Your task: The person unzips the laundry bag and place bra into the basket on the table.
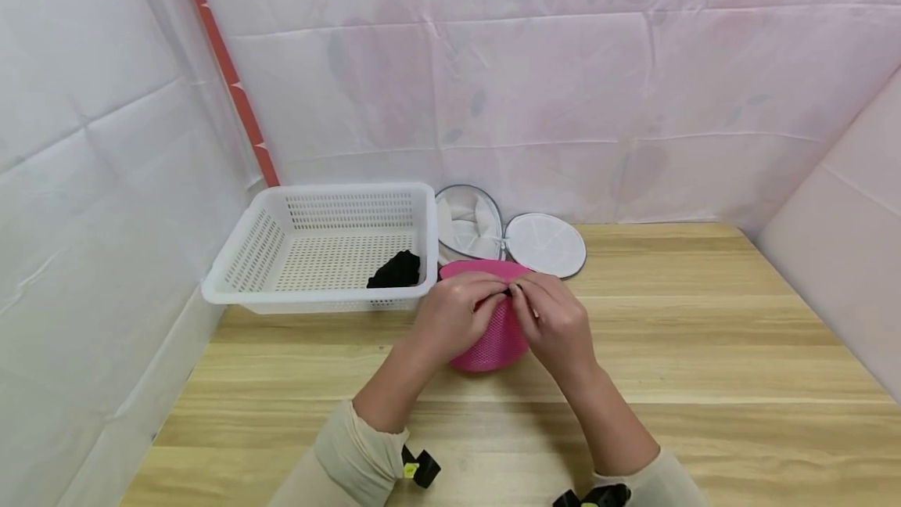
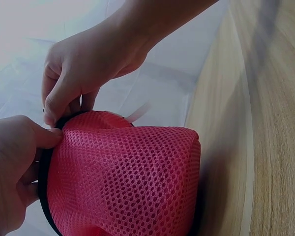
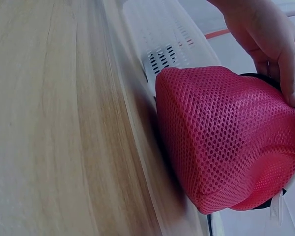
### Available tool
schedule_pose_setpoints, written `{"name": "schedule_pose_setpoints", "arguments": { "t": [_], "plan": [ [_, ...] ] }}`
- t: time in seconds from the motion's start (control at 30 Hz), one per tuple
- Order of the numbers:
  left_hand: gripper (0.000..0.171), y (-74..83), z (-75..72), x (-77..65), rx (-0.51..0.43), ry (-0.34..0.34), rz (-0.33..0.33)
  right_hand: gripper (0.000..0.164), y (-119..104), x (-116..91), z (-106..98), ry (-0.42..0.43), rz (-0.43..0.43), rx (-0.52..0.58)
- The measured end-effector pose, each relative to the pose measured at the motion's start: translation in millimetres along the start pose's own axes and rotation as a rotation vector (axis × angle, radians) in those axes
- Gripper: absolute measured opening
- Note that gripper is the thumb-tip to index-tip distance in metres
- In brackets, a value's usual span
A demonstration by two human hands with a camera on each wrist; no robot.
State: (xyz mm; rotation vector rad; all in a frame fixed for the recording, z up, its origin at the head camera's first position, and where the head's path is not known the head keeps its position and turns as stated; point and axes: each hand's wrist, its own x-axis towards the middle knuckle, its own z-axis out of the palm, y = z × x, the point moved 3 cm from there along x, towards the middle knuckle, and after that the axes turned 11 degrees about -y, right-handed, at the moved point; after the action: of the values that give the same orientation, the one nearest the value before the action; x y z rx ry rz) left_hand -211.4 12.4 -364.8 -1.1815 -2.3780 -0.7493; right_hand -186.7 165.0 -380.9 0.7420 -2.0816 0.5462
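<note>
A pink mesh laundry bag (image 1: 496,339) with a black-trimmed rim stands on the table between both hands. My left hand (image 1: 450,315) pinches the black trim between thumb and fingers. Close beside it, my right hand (image 1: 559,319) pinches the same trim, the fingertips of the two hands nearly meeting. In the left wrist view, the mesh side (image 2: 132,177) bulges out below the rim and the right hand (image 2: 88,64) comes in from above. A small pale tag (image 3: 276,209) hangs from the edge in the right wrist view.
To the left stands a white perforated plastic basket (image 1: 232,280) with a bunched black cloth (image 1: 396,270) in its near right corner. Behind the pink bag is a round white mesh bag (image 1: 461,229), its round lid (image 1: 545,245) folded out to the right. Fabric walls (image 1: 528,100) enclose the wooden table (image 1: 704,335).
</note>
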Motion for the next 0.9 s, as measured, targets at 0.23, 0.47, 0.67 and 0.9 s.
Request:
{"name": "schedule_pose_setpoints", "arguments": {
  "t": [0.23,0.47,0.67,0.9],
  "plan": [
    [0.014,-2.7,0.3,0.1,-0.02,0.004,-0.01,0.024,5.1,-0.2,0.2,0.002,0.03,0.026],
    [0.013,-5.0,-0.6,0.3,-0.055,0.019,-0.008,0.019,9.6,0.3,-3.5,0.012,0.05,0.029],
    [0.013,-7.6,-1.5,0.3,-0.094,0.028,-0.024,0.016,15.1,-0.4,-7.6,0.024,0.083,0.013],
    [0.013,-8.8,-1.5,-0.1,-0.097,0.025,-0.029,0.016,19.3,-2.0,-8.8,0.027,0.099,0.012]
  ]
}}
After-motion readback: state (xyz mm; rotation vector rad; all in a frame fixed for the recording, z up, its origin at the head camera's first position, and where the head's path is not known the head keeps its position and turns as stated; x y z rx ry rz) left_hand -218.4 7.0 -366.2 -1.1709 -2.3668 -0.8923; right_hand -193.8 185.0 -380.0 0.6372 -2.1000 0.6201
